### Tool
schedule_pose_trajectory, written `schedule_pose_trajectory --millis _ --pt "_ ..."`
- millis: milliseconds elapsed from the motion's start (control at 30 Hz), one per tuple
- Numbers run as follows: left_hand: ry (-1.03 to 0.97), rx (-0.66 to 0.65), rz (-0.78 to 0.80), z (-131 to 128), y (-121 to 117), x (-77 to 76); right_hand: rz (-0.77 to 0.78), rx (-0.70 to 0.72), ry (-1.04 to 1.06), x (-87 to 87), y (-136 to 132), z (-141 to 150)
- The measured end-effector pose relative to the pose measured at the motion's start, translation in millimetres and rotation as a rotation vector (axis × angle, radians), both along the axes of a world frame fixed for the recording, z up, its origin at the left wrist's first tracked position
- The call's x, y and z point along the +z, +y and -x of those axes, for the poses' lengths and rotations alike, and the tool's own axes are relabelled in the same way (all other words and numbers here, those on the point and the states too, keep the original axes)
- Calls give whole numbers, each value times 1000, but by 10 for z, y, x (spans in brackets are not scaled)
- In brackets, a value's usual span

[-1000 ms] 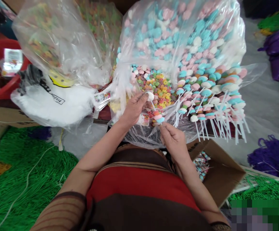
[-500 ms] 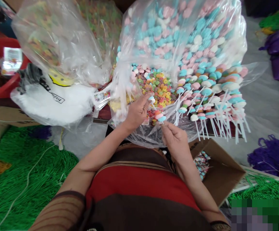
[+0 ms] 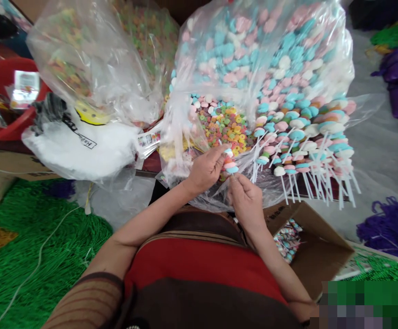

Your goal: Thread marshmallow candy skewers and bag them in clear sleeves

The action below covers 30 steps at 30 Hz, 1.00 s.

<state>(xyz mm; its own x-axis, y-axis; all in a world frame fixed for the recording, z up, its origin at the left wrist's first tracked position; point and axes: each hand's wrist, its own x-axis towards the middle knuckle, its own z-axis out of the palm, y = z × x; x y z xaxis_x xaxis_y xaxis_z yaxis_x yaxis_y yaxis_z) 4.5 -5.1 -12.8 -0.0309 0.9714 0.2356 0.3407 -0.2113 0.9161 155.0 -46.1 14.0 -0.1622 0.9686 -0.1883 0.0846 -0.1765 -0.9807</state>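
Observation:
My right hand [image 3: 245,198] pinches the thin white stick of a candy skewer [image 3: 230,165] that carries a blue, a pink and an orange piece. My left hand [image 3: 207,169] presses a white candy piece [image 3: 229,152] onto the top of that skewer, fingers closed round it. Both hands work over an open clear bag with a pile of small coloured ring candies [image 3: 224,125]. To the right lies a row of finished skewers [image 3: 302,146], sticks pointing toward me.
A big clear bag of blue, pink and white marshmallow candies [image 3: 254,50] stands behind. Another bag of ring candies [image 3: 78,59] and a white bag [image 3: 78,146] lie at left. A cardboard box [image 3: 309,246] sits by my right side. Green bead strands [image 3: 30,256] and purple bead strands [image 3: 391,224] cover the floor.
My left hand has carried the white candy down from the ring pile to the top of the skewer held by my right hand. The right hand has stayed almost still.

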Motion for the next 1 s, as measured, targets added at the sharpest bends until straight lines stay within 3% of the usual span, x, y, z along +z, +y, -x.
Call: schedule_pose_trajectory --millis 167,233,300,400,500,567,1000 --pt "-49 -118 66 7 -20 132 113 31 92 -195 162 -30" --pt "-69 -112 44 99 106 185 148 -32 194 -258 216 -33" --pt "-31 -22 -18 238 337 191 135 -107 268 -286 254 -28" --pt "224 83 -62 459 802 79 111 -156 306 -287 279 -13" --pt "547 -21 10 597 1194 -97 111 -171 322 -291 280 -4" --pt "669 -84 36 636 1325 -179 108 -171 329 -302 276 -4" --pt "786 -148 -35 692 1211 -122 82 -146 344 -388 243 -23"
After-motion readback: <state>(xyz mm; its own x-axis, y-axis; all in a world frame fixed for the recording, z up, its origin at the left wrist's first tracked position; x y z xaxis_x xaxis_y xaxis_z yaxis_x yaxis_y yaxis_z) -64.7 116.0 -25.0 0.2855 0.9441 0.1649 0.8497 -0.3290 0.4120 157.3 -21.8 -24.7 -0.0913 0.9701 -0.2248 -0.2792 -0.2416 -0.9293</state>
